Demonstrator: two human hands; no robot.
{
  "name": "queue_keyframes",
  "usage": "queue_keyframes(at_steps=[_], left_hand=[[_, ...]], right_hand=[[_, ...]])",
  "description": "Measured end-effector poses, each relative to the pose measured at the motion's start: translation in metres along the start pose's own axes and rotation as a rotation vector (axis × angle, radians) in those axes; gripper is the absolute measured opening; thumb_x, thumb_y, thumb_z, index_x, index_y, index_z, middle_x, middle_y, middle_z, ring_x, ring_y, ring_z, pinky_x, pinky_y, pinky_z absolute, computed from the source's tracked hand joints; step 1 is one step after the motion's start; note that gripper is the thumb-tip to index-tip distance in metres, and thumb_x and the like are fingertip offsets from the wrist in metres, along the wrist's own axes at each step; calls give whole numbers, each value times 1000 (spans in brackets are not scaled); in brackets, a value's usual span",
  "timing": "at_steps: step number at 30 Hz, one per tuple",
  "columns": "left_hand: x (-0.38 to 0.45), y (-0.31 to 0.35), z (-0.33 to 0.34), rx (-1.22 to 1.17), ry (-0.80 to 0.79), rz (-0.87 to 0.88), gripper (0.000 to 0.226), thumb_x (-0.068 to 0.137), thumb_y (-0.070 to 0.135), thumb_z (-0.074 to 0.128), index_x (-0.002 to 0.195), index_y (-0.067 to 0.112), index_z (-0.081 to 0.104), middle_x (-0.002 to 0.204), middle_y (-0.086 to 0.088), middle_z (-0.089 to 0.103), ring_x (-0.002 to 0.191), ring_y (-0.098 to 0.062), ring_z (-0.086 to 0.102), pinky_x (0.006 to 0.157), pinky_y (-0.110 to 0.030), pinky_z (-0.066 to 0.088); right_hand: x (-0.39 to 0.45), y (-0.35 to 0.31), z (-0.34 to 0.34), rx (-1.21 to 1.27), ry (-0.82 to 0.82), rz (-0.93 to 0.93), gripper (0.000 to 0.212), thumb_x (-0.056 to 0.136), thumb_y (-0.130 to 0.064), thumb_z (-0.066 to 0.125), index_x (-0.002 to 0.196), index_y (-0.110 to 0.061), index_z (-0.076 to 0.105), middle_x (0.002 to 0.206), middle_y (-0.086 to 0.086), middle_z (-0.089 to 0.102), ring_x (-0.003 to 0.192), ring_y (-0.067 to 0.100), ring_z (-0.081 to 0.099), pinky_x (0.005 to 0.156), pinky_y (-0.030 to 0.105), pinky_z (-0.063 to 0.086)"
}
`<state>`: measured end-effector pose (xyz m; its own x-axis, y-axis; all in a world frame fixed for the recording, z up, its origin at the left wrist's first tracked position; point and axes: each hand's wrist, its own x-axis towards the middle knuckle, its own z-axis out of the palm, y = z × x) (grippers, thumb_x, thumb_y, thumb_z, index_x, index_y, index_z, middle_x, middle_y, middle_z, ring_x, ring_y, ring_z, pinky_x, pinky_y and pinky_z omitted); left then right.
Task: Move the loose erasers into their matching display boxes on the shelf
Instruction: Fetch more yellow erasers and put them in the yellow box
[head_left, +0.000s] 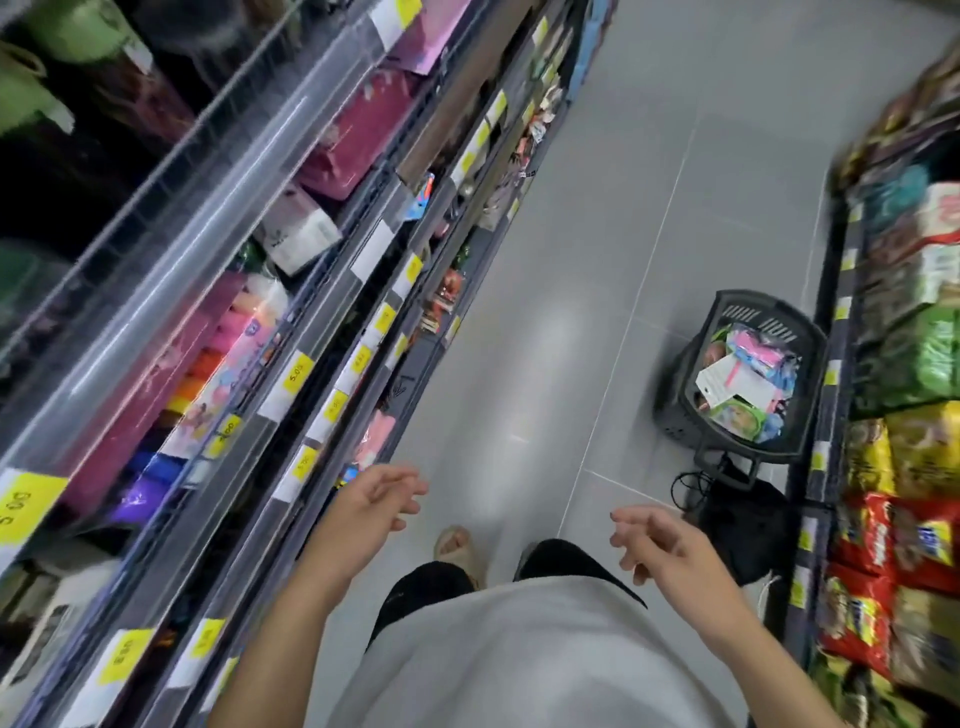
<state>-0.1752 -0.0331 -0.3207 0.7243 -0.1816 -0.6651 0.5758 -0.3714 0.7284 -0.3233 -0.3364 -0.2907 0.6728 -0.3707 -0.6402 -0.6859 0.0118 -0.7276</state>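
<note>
Standing beside the dark plastic basket (748, 374) of mixed packets, both our left hand (374, 501) and right hand (670, 545) relaxed and empty, we judge we're between picks; no erasers discernible, so fetching one comes next.

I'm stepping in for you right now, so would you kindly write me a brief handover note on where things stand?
Left hand: open, empty, near the left shelving.
Right hand: open, empty, fingers loosely curled.
The dark basket stands on the floor ahead to the right, beside the snack shelves, with packaged items inside; whether they are erasers is too blurred to tell.
Done: cannot be judged from this view.
Left: nothing is in hand; find the display boxes and collect stock.
</note>
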Motion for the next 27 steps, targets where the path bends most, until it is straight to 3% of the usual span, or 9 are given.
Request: queue_keyframes(at_steps=[8,17,22,27], left_hand=[[78,82,27,55,-4,31,18,105,21,59,114,27,73,105,11,79,90,-7,73,80,-26,54],[109,126,71,-43,166,-68,19,106,22,57,117,25,72,106,12,79,95,-9,74,87,-30,55],[120,145,67,-112,217,-86,18,107,26,57,116,29,71,109,13,78,100,-8,73,89,-31,54],[134,172,41,-207,288,-29,16,106,23,59,116,24,71,111,7,79,103,-18,72,84,-30,51]], right_hand=[[85,-49,-36,32,-8,31,14,97,-6,60,103,-12,71,86,9,71,64,12,61,59,24,51],[213,-152,-76,-117,-193,-100,16,97,-7,59,105,-13,71,90,9,73,68,16,63,64,34,51],[260,-216,-66,-164,-290,-201,14,96,-14,61,102,-21,72,87,2,74,68,12,65,61,24,53],[287,-259,-32,-201,-378,-255,13,96,-13,62,100,-21,72,88,6,73,69,16,64,62,27,52]])
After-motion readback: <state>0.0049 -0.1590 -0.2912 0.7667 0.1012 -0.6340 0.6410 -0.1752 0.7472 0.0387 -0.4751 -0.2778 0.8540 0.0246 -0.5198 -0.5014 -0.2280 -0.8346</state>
